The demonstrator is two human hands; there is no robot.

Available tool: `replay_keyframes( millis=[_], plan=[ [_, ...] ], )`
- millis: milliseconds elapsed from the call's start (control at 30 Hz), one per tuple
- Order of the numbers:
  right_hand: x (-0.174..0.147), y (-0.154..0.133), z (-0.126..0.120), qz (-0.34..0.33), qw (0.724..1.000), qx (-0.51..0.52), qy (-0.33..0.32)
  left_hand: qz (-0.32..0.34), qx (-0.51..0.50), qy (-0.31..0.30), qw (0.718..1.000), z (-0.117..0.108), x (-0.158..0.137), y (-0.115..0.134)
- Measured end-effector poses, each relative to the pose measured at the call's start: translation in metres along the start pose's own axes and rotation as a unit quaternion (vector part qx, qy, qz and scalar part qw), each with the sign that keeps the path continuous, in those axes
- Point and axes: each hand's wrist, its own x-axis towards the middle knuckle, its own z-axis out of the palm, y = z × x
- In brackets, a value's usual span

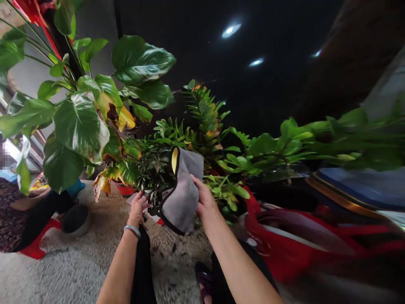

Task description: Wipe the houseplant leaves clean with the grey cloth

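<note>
Head view: where does the grey cloth [185, 194] sit against the fingers?

— Near the middle, in front of the wearer. The right hand [206, 203] is at the cloth's three o'clock, and its fingers are grasping that side, thumb showing on the near face. The cloth hangs tilted, edged in black, with a strip of yellow lining visible toward eleven.

— And the left hand [136, 207]?

— Apart from the cloth, out near nine o'clock. Its fingers are bent at the lower edge of a dark-leaved plant [154, 162]; I can't tell whether they grip anything there. A pale bangle [132, 229] rings that wrist.

— What else is around the cloth?

— The dark-leaved plant is just beside it, between ten and eleven, partly hidden behind it. A large-leaved plant [80, 126] stands farther off at ten, some leaves yellow or brown. At four there's a red bag [284, 249], blurred.

— Anybody nearby?

— A seated person [12, 213], well apart near nine, on a red stool [41, 242], with a bucket [76, 219] next to it. Between five and six, the wearer's sandal [204, 275] rests on rough ground [175, 266].
</note>
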Motion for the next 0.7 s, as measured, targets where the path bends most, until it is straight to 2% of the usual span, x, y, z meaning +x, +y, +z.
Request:
replay_keyframes(
  millis=[67,167,267,367,467,567,633,700],
  plan=[
    [-0.002,0.020,-0.015,0.071,0.997,0.021,0.021,0.002,0.007,0.001,1.000,0.000,0.000,0.000],
    [-0.028,0.059,-0.046,0.160,0.986,-0.032,0.019,-0.004,0.029,0.002,1.000,-0.001,0.001,0.000],
    [-0.054,0.069,-0.055,0.126,0.984,-0.123,-0.012,-0.009,0.040,0.000,0.999,-0.001,0.002,-0.001],
    [-0.050,0.039,-0.031,0.030,0.991,-0.117,-0.051,-0.010,0.029,-0.002,1.000,0.000,0.002,-0.001],
    [-0.022,0.005,-0.001,-0.026,0.998,-0.035,-0.037,-0.006,0.020,-0.001,1.000,0.001,0.001,-0.002],
    [-0.001,0.008,0.001,0.009,1.000,-0.006,0.004,-0.004,0.017,0.003,1.000,0.001,0.001,-0.003],
    [-0.004,0.031,-0.017,0.062,0.997,-0.033,0.021,-0.005,0.022,0.004,1.000,0.001,0.001,-0.002],
    [-0.019,0.055,-0.040,0.090,0.993,-0.077,0.008,-0.007,0.033,0.002,0.999,0.000,0.001,-0.002]
  ],
)
